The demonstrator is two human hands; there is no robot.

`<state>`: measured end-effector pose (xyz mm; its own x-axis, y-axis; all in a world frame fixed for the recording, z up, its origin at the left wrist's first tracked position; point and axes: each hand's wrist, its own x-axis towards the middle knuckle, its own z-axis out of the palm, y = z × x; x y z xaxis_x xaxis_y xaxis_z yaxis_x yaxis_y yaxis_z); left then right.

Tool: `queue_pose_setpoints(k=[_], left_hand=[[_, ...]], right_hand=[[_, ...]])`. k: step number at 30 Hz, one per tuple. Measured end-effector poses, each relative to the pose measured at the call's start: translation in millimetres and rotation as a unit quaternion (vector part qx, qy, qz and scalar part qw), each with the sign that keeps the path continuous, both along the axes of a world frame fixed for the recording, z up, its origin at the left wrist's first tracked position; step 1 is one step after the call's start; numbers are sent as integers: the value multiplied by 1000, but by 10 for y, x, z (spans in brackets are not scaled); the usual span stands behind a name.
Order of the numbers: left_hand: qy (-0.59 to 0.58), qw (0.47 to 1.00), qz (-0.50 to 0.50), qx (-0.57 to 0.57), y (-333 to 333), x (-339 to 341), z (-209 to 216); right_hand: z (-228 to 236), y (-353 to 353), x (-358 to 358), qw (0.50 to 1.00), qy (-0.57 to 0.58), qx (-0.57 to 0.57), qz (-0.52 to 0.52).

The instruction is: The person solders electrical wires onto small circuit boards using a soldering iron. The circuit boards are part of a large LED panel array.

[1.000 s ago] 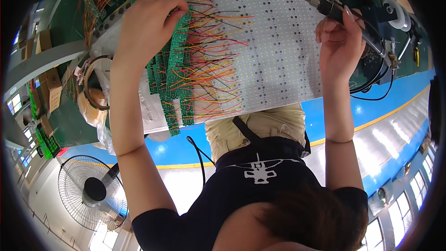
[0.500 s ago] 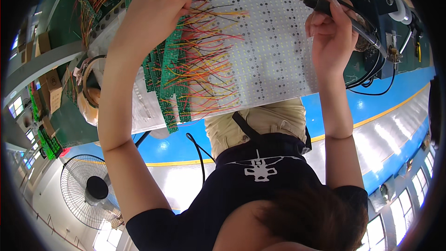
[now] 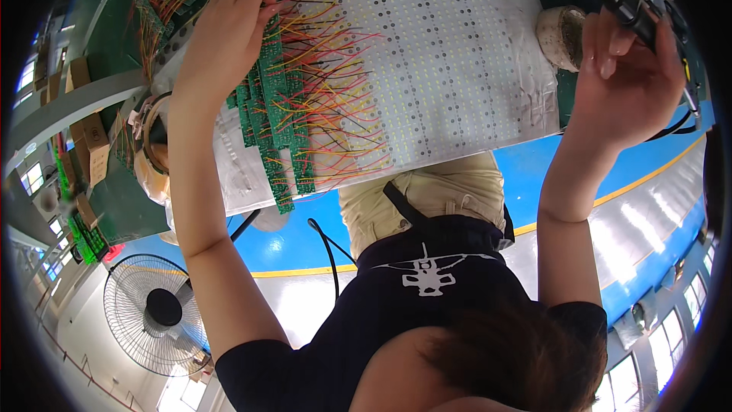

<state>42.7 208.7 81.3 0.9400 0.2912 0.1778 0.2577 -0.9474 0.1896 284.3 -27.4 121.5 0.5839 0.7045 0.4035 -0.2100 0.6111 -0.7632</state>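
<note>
My left hand (image 3: 221, 42) is closed over the far end of a row of narrow green circuit boards (image 3: 282, 95); its fingertips are pressed together, and what they hold is hidden. Red, yellow and black wires (image 3: 335, 69) fan out from the boards to the right, over a white sheet dotted with rows of small round spots (image 3: 450, 61). At the right, my right hand (image 3: 629, 91) grips the dark handle of a soldering iron (image 3: 629, 15), whose tip lies outside the view. A round beige tub or roll (image 3: 560, 38) with a dark, rough middle stands beside that hand.
More wired green boards (image 3: 164, 15) lie at the far left. A grey curved bar (image 3: 76, 111) and cardboard boxes (image 3: 91, 149) are on the left. Black cables (image 3: 675, 131) hang off the right side, and a black fan (image 3: 156, 309) stands at lower left.
My right hand has carried the soldering iron right, away from the white sheet, uncovering the round beige thing. My left hand has shifted slightly left and nearer, still closed.
</note>
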Motion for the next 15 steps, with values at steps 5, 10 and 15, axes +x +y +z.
queue_pose_setpoints(k=[5,10,15], left_hand=[[-60,994,83,-39,-97,-128,22],[-154,984,86,36,-129,-450,172],[-163,964,185,-101,-179,-573,388]], right_hand=[[24,361,-27,970,-84,-44,-225],[-322,618,-140,982,33,-137,-122],[-642,704,-114,985,29,-144,-91]])
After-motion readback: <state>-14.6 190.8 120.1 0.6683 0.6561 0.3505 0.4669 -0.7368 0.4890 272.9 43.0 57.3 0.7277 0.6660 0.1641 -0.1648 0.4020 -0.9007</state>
